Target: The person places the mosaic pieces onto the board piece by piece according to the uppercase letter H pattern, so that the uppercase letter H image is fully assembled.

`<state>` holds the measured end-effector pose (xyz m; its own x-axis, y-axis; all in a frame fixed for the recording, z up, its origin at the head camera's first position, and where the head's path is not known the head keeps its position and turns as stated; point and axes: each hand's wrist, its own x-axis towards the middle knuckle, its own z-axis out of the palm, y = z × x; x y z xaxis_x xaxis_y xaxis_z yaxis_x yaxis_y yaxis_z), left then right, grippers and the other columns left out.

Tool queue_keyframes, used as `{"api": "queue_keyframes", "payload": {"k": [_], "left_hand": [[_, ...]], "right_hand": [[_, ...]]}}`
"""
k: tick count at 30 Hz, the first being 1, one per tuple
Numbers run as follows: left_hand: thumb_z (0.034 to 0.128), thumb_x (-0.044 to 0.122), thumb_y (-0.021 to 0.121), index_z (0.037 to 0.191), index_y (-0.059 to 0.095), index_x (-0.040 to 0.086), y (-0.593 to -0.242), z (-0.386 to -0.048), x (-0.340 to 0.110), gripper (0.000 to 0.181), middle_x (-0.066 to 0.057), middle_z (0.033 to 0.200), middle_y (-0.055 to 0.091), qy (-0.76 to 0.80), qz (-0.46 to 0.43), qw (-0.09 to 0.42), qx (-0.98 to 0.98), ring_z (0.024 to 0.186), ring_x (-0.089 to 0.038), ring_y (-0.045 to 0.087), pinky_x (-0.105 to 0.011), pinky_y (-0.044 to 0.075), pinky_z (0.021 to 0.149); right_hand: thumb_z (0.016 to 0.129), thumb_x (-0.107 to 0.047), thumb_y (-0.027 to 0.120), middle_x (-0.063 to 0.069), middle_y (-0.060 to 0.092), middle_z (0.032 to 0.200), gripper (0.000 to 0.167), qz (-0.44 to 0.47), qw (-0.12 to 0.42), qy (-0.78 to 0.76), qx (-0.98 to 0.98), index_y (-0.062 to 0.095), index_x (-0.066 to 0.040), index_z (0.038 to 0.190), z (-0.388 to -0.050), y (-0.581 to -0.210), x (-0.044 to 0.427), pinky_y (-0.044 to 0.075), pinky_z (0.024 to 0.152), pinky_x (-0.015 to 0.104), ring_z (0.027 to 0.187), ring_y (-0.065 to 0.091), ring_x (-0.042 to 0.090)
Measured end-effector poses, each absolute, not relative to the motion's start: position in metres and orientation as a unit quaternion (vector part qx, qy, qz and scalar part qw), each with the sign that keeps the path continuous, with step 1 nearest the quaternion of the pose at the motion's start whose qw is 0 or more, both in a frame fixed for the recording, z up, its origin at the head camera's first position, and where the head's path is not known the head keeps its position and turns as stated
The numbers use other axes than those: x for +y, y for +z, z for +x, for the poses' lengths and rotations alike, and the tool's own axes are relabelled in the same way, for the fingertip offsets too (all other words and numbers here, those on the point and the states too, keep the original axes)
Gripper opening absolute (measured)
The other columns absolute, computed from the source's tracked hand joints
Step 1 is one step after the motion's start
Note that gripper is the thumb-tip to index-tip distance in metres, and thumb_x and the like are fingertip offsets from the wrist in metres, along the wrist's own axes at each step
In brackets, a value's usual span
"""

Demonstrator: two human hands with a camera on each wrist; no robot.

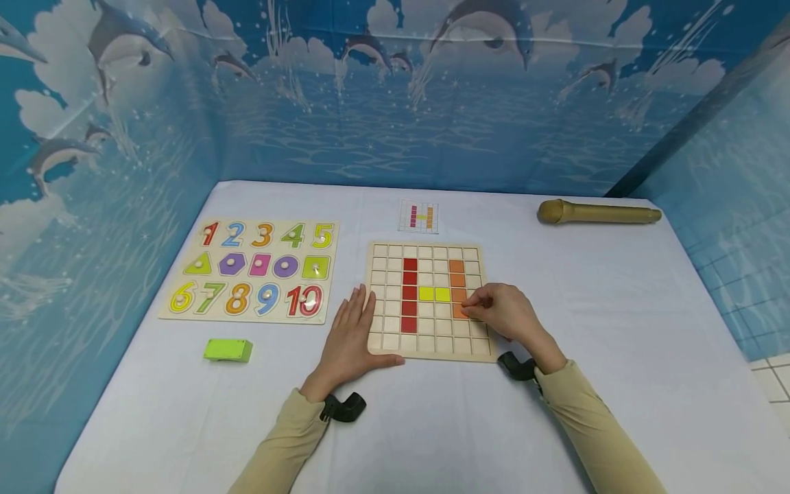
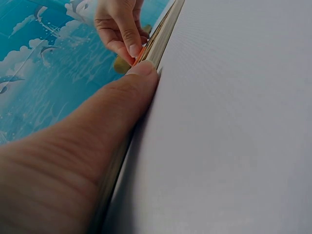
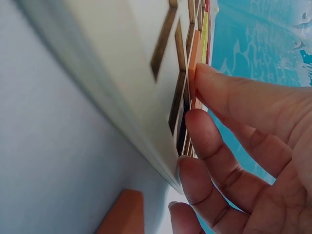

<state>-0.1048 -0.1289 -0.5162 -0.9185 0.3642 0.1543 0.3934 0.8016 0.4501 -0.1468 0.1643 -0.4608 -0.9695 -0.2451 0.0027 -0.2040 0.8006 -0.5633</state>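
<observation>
A wooden grid board (image 1: pixel 426 346) lies flat on the table. It bears a column of red tiles (image 1: pixel 410 291), two yellow tiles (image 1: pixel 435 294) side by side and a column of orange tiles (image 1: pixel 457 280). My left hand (image 1: pixel 348 339) rests at the board's near left corner, fingers spread over its left edge and thumb along the front edge. With thumb and fingertips, my right hand (image 1: pixel 506 312) pinches the lowest orange tile (image 3: pixel 193 63) in its square. Another orange piece (image 3: pixel 124 214) lies on the cloth by the board, hidden by the right hand in the head view.
Behind the board lies a small pattern card (image 1: pixel 418 217). A number and shape puzzle (image 1: pixel 249 269) is on the left, with a green block (image 1: pixel 228 350) in front of it. A gold microphone (image 1: pixel 599 212) lies at the back right of the white-clothed table (image 1: pixel 617 309).
</observation>
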Motion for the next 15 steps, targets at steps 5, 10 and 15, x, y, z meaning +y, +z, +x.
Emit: {"api": "queue_keyframes", "payload": {"k": [5, 10, 15], "left_hand": [[0.0658, 0.065, 0.074, 0.149, 0.017, -0.003, -0.515, -0.104, -0.129, 0.122, -0.019, 0.156, 0.008, -0.248, -0.201, 0.029, -0.947, 0.143, -0.026, 0.001, -0.038, 0.003, 0.114], [0.0654, 0.065, 0.075, 0.149, 0.018, -0.003, -0.515, -0.104, -0.129, 0.122, -0.02, 0.156, 0.009, -0.249, -0.204, 0.035, -0.946, 0.143, -0.028, 0.003, -0.04, 0.004, 0.114], [0.0654, 0.065, 0.075, 0.149, 0.018, -0.003, -0.516, -0.105, -0.128, 0.122, -0.019, 0.156, 0.009, -0.245, -0.202, 0.035, -0.947, 0.143, -0.027, 0.003, -0.039, 0.004, 0.114]], "right_hand": [[0.08, -0.018, 0.077, -0.004, 0.059, 0.073, 0.007, -0.118, 0.041, -0.296, 0.947, 0.074, -0.011, 0.082, -0.147, -0.461, 0.165, 0.037, 0.057, 0.03, 0.065, 0.048, 0.016], [0.081, -0.02, 0.076, -0.003, 0.058, 0.071, 0.011, -0.123, 0.033, -0.303, 0.944, 0.074, -0.01, 0.085, -0.147, -0.462, 0.168, 0.036, 0.056, 0.031, 0.065, 0.046, 0.017], [0.085, -0.025, 0.073, -0.001, 0.063, 0.081, 0.015, -0.124, 0.012, -0.331, 0.935, 0.074, -0.01, 0.088, -0.144, -0.462, 0.176, 0.042, 0.061, 0.032, 0.074, 0.05, 0.018]]}}
